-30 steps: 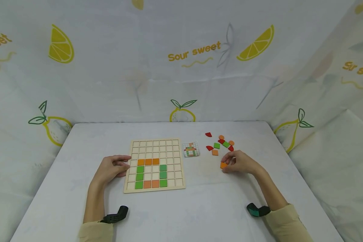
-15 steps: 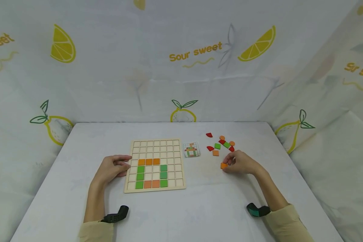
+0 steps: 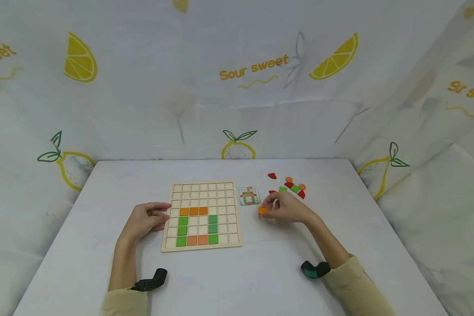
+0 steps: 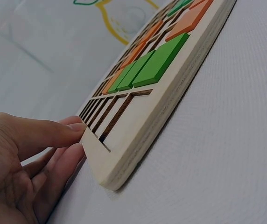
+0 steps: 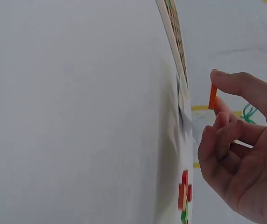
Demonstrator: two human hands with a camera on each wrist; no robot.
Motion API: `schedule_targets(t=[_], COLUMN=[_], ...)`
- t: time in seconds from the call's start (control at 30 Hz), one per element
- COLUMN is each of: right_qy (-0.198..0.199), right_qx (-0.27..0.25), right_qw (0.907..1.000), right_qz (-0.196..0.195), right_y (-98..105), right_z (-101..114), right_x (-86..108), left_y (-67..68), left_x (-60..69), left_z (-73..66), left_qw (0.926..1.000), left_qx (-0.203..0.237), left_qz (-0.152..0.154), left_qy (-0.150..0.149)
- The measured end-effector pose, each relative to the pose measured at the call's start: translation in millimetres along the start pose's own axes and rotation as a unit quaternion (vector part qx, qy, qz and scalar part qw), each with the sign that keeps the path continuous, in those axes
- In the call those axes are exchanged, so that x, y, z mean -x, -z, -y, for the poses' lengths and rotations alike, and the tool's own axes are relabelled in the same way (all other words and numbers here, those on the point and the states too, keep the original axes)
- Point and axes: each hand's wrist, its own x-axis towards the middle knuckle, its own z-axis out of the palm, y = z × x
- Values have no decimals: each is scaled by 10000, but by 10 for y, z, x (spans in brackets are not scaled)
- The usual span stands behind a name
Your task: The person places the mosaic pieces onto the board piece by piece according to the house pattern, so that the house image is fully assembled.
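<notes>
A pale wooden grid board (image 3: 224,219) lies flat left of the table's middle. In its cells sit an orange row (image 3: 193,211), green tiles (image 3: 182,231) in two columns, and two lighter orange tiles (image 3: 197,240) along the bottom. At the board's left edge my left hand (image 3: 144,219) grips the rim between thumb and fingers, as the left wrist view shows. My right hand (image 3: 288,208) pinches an orange square tile (image 5: 213,95) between thumb and index finger, above the table and right of the board. Beside the board lies a small pattern card (image 3: 249,195).
Behind my right hand lie loose pieces: red quarter-round pieces (image 3: 272,176), orange discs (image 3: 289,179) and green squares (image 3: 295,188), some partly hidden by the hand. A white cloth covers the table (image 3: 237,285); a printed curtain (image 3: 154,109) hangs behind.
My right hand has moved left toward the board with the orange tile, lifting it off the table. My left hand and the board have stayed in place.
</notes>
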Motion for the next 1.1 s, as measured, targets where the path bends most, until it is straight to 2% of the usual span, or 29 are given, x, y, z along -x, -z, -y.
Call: schedule_targets(t=[0.23,0.5,0.7,0.87,1.1], right_qy=[266,592,799,696,405], right_qx=[46,145,116,232,530], right_qw=[9995,9972,9955,9958,9972], right_qz=[180,441,493,549,346], right_y=[-240,-513,-684,-806,-865], right_z=[367,569,687,727,794], right_x=[-329,-663,-879,-993,-982], left_y=[-6,-10,3,2,-7], left_x=[3,4,1,-8,-15], left_z=[2,8,4,16,23], left_qw=[10000,10000,10000,10000,10000], left_qx=[-19,26,25,24,33], left_qz=[-27,-26,-38,-38,-50], left_qy=[-15,23,2,0,4])
